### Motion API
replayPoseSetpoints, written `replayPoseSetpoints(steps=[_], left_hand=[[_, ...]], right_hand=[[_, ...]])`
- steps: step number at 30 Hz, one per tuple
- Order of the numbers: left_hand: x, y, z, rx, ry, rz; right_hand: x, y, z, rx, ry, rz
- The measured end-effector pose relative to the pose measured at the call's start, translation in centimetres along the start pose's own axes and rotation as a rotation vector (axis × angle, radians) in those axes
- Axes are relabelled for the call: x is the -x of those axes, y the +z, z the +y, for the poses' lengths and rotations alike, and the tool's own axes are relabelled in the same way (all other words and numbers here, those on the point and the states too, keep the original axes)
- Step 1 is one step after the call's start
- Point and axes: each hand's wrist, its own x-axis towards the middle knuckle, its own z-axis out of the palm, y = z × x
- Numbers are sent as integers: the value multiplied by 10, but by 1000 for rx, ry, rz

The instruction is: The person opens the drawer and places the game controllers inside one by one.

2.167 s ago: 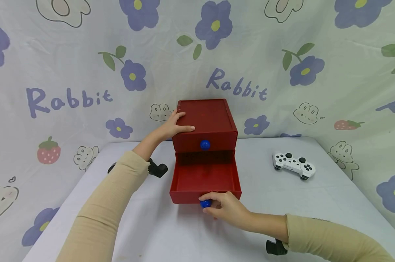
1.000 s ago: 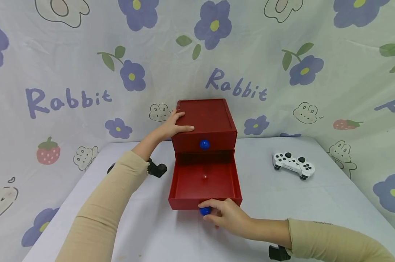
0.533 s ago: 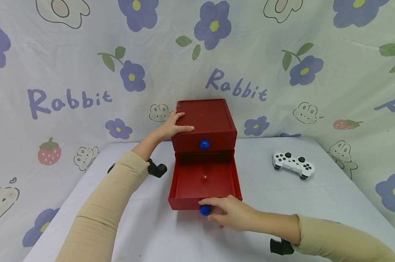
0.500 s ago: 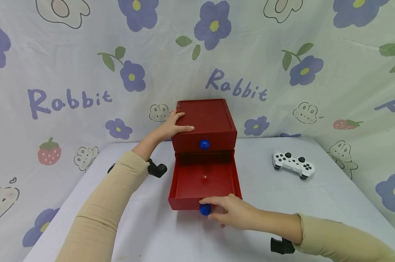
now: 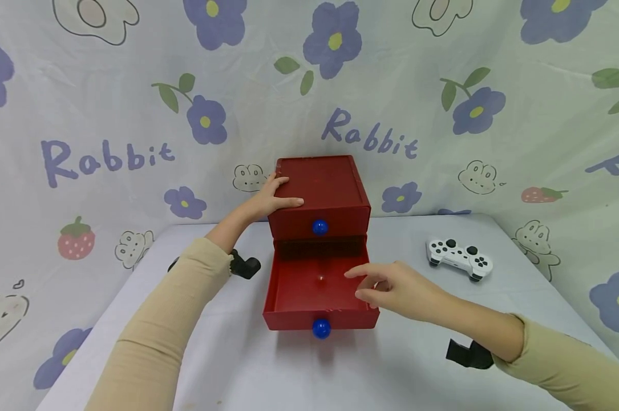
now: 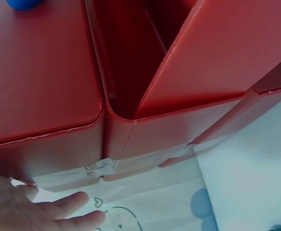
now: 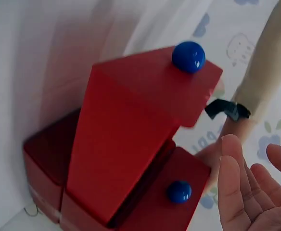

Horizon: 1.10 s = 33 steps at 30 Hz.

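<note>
A red two-drawer cabinet stands on the table, its lower drawer pulled out toward me. Inside that drawer I see only bare red floor with a small shiny spot. Its blue knob is untouched. The upper drawer is closed, with a blue knob. My left hand rests on the cabinet's top left edge, thumb along the top; in the left wrist view its fingers are extended. Holding nothing, my right hand hovers at the lower drawer's right side, fingers loosely bent.
A white game controller lies on the table right of the cabinet. The white-covered table meets a patterned curtain behind the cabinet. Black straps with camera mounts sit at the wrists.
The lower drawer came further out toward me, held by its knob. My right hand then let go of the knob and moved up and right. The left hand stayed put.
</note>
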Motion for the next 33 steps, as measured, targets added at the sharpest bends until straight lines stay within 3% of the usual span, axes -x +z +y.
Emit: replayPoseSetpoints(steps=[17, 27, 33], left_hand=[[0, 1, 0, -5, 3, 3], [0, 0, 0, -15, 0, 7], [-1, 0, -1, -22, 6, 13]], right_hand=[[4, -66, 15, 215, 56, 227], [3, -114, 40, 261, 211, 232], [3, -134, 54, 362, 240, 230]])
